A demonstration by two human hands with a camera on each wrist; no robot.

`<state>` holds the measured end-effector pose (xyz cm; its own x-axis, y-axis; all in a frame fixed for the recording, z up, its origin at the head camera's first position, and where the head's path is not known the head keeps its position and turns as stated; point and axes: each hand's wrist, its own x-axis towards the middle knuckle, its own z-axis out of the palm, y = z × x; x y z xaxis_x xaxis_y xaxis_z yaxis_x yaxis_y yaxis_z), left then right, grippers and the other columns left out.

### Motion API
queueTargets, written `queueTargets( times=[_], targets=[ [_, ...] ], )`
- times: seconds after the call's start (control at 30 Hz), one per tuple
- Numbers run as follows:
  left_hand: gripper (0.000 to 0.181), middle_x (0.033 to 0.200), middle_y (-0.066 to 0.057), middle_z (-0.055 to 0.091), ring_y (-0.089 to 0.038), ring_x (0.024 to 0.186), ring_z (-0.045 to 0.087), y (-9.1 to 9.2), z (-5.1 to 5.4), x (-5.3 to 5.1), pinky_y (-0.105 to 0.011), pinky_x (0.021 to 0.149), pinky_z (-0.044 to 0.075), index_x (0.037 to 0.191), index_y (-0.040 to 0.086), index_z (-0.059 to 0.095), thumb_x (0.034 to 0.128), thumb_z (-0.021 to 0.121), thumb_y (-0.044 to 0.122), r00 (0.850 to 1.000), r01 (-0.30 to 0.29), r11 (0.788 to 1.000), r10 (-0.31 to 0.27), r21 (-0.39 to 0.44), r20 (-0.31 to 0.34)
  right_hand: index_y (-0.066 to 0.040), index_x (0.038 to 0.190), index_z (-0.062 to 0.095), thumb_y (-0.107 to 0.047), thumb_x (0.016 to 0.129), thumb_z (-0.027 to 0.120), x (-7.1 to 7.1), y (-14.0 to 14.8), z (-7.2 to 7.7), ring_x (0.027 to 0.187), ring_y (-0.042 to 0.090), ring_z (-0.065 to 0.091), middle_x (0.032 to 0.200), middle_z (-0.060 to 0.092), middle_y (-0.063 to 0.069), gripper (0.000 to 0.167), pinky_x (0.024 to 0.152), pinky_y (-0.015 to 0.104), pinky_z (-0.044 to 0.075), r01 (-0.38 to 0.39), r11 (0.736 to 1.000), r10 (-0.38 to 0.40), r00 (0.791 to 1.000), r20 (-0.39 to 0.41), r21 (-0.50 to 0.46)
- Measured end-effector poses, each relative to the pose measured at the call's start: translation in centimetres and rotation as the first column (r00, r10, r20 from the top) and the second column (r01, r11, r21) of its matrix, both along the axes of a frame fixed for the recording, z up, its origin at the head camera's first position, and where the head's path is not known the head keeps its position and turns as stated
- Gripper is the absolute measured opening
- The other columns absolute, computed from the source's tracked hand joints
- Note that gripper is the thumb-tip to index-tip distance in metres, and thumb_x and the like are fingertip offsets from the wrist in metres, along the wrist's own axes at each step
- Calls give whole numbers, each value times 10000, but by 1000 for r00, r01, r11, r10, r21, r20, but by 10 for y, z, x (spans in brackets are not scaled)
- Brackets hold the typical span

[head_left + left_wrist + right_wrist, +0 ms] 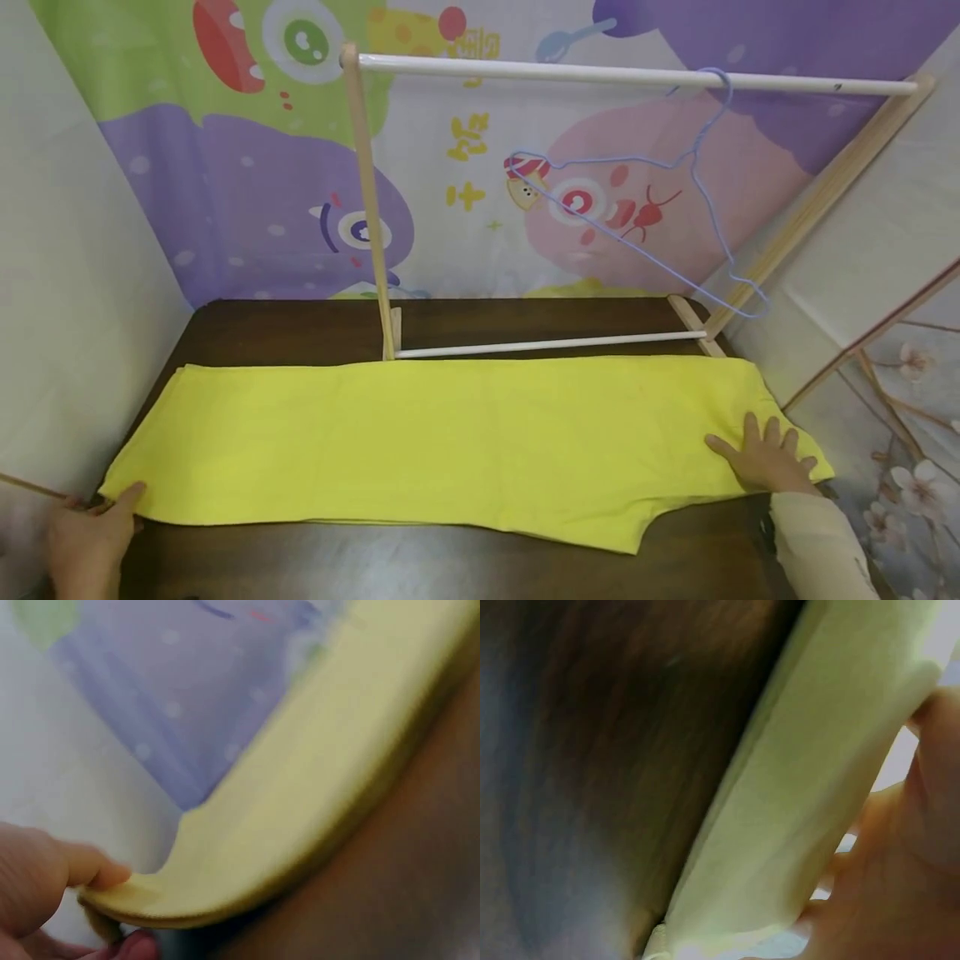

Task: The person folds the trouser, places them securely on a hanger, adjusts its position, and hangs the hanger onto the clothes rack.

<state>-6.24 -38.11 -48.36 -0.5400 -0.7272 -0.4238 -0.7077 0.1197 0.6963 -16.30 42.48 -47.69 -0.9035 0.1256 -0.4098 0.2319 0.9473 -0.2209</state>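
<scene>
Yellow trousers [420, 442], folded lengthwise, lie flat across the dark table with the leg ends at the left and the waist at the right. My left hand [93, 537] pinches the near left corner of the leg ends; in the left wrist view the thumb and fingers of that hand [45, 889] hold the hem, which lifts a little. My right hand [772, 458] rests on the waist end with its fingers spread and straight. In the right wrist view the right hand [900, 855] stands beside the cloth's edge.
Behind the trousers stands a wooden rack with a white top rail [525, 68] and a white lower bar [547, 344]. A blue wire hanger [637, 160] hangs from the rail. Pale panels flank the dark table [360, 562], and a cartoon-printed cloth [292, 192] covers the back.
</scene>
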Motion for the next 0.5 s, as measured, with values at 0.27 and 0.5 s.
queueTargets(
  times=[0.27, 0.5],
  targets=[
    [410, 594, 29, 535, -109, 456, 602, -3, -1, 4, -276, 488, 533, 1158, -138, 396, 979, 505, 214, 993, 78, 992, -68, 103, -91, 134, 1481, -57, -775, 901, 292, -5, -2, -2, 1240, 765, -143, 1419, -139, 526, 1134, 859, 887, 20, -26, 1000, 26, 999, -42, 12],
    [519, 923, -364, 540, -480, 842, 577, 0, 7, 18, -549, 731, 475, 1306, -213, 327, 947, 510, 113, 999, 29, 986, -25, -167, 23, 127, 1482, -76, -760, 912, 287, 0, 0, -11, 1256, 742, -169, 1410, -177, 524, 1116, 885, 871, -13, -17, 999, 17, 1000, -3, -36]
  ],
)
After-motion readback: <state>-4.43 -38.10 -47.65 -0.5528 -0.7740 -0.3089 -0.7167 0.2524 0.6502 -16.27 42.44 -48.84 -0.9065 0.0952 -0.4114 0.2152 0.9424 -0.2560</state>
